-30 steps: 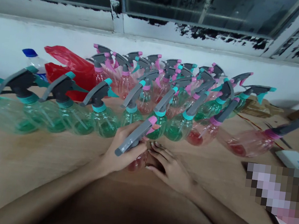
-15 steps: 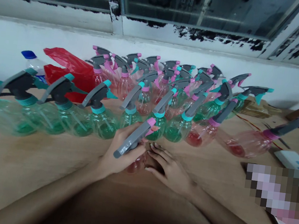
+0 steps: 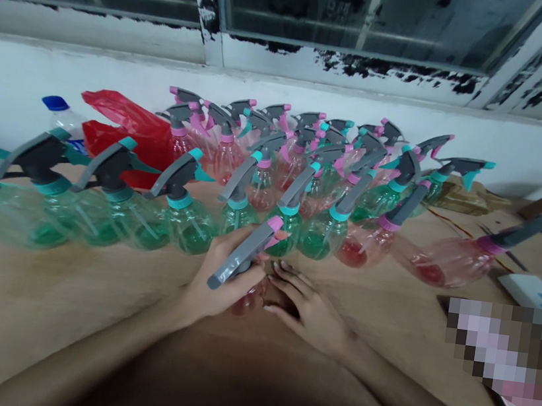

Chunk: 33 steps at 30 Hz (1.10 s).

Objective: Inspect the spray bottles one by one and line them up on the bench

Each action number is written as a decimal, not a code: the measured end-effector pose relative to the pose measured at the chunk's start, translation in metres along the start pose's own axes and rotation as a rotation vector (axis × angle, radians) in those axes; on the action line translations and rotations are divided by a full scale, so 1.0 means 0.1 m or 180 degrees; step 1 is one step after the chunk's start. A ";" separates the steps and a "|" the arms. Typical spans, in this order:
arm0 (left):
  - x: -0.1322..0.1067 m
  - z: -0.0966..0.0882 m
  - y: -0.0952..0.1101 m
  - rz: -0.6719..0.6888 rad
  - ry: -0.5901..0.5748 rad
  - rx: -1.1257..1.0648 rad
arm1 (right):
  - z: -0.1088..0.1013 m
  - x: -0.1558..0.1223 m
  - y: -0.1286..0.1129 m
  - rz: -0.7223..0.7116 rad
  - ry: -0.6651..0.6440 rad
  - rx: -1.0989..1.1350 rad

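A pink spray bottle [image 3: 249, 301] with a grey trigger head stands on the table close in front of me. My left hand [image 3: 225, 270] is closed around its neck, just under the spray head. Beside it, my right hand [image 3: 313, 308] rests low over the table, fingers stretched out towards the bottle; whether the fingertips touch it I cannot tell. Just beyond both hands stands a row of spray bottles, among them a green spray bottle [image 3: 284, 235] with a turquoise collar and a pink spray bottle [image 3: 363, 242].
Several more spray bottles crowd the back by the white wall [image 3: 23, 74]. A red plastic bag [image 3: 125, 134] and a blue-capped bottle [image 3: 62, 119] lie behind the row at left. On the right are a tilted pink spray bottle [image 3: 453, 257], a white box [image 3: 532, 290] and a pixelated flat object [image 3: 504, 360].
Both hands and the pink spray bottle keep nearly the same pose. The whole view has shifted only very slightly.
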<state>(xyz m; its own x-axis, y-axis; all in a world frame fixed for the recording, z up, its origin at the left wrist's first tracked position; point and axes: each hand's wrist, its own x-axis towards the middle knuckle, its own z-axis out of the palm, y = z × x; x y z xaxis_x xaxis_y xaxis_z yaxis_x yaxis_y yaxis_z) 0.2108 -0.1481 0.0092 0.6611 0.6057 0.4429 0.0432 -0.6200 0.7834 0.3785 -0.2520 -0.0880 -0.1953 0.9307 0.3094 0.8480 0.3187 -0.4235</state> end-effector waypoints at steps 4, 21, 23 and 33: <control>0.00 0.00 -0.01 -0.0026 -0.0028 -0.0067 | -0.01 0.00 -0.01 0.0005 -0.0014 -0.0015; 0.00 0.00 -0.02 -0.0051 -0.0012 -0.0051 | -0.03 0.01 -0.03 0.0045 -0.0027 -0.0048; 0.00 0.00 -0.01 -0.0069 -0.0011 -0.0042 | -0.03 0.01 -0.03 0.0045 -0.0033 -0.0051; 0.01 -0.02 0.03 -0.0074 -0.0023 0.0017 | 0.00 0.00 0.00 0.0030 0.0017 0.0005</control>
<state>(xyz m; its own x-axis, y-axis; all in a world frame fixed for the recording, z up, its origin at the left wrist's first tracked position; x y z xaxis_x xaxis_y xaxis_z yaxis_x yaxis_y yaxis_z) 0.2105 -0.1484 0.0132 0.6653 0.6163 0.4213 0.0626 -0.6084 0.7912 0.3783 -0.2523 -0.0880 -0.1846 0.9327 0.3099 0.8489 0.3102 -0.4279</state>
